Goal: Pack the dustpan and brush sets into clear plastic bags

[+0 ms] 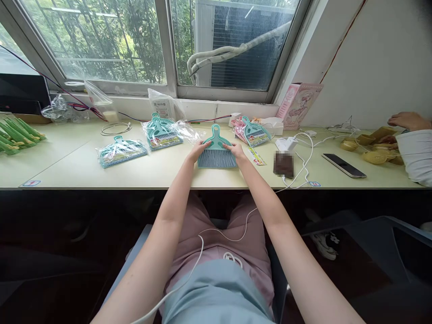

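Observation:
A teal mini brush and dustpan set (216, 150) lies flat on the pale table (84, 168) right in front of me, handle pointing to the window. My left hand (198, 150) grips its left edge. My right hand (236, 151) grips its right edge. Both hands curl their fingers round the sides of the set. A clear bag (187, 131) lies just behind my left hand.
Bagged teal sets lie to the left (121, 151), behind (162, 132) and to the right (254, 131). A phone (343, 165), white cables (302, 157) and a pink box (299, 104) sit right. Another person's sleeve (416, 155) and yellow items (374, 156) are far right. Green items (16, 134) lie far left.

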Motion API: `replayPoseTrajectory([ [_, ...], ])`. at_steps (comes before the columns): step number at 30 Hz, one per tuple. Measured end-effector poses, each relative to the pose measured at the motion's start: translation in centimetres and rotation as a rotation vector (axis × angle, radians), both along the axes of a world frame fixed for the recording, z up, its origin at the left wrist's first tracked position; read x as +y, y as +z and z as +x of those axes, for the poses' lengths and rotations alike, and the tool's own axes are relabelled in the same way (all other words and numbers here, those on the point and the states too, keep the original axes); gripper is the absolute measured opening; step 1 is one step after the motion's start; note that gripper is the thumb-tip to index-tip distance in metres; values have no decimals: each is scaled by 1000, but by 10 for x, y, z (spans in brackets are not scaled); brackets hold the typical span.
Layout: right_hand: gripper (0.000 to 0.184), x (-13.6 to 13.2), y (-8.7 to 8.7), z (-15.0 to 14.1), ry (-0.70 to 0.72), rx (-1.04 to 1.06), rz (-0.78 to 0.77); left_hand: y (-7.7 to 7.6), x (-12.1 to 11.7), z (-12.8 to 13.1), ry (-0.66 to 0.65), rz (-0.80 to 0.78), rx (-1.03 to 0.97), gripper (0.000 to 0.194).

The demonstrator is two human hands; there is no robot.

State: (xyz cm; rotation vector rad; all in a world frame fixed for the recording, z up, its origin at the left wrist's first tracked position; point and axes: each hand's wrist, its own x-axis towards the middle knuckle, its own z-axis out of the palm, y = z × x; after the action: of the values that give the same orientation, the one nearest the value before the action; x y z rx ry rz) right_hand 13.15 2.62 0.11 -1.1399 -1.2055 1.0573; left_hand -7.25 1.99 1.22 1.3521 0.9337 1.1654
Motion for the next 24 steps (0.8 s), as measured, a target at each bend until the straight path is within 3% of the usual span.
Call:
replayPoseTrajectory([
  [9, 52, -2, -1, -11, -41, 116, -20, 3, -2, -3, 2, 20, -45, 28],
  [16, 54, -12, 5, -7, 1, 0, -55, 0, 0, -4, -12, 7, -12, 30],
  [20, 52, -21, 14, 19, 160, -148, -131, -1, -1, -3, -67, -39, 18, 35],
  [22, 53, -25, 19, 43, 184, -232, -150, 0, -2, -2, -94, -47, -14, 42],
  [24, 43, -25, 24, 72, 117, -353, -85, 1, -2, -2, -87, -50, -60, 44],
])
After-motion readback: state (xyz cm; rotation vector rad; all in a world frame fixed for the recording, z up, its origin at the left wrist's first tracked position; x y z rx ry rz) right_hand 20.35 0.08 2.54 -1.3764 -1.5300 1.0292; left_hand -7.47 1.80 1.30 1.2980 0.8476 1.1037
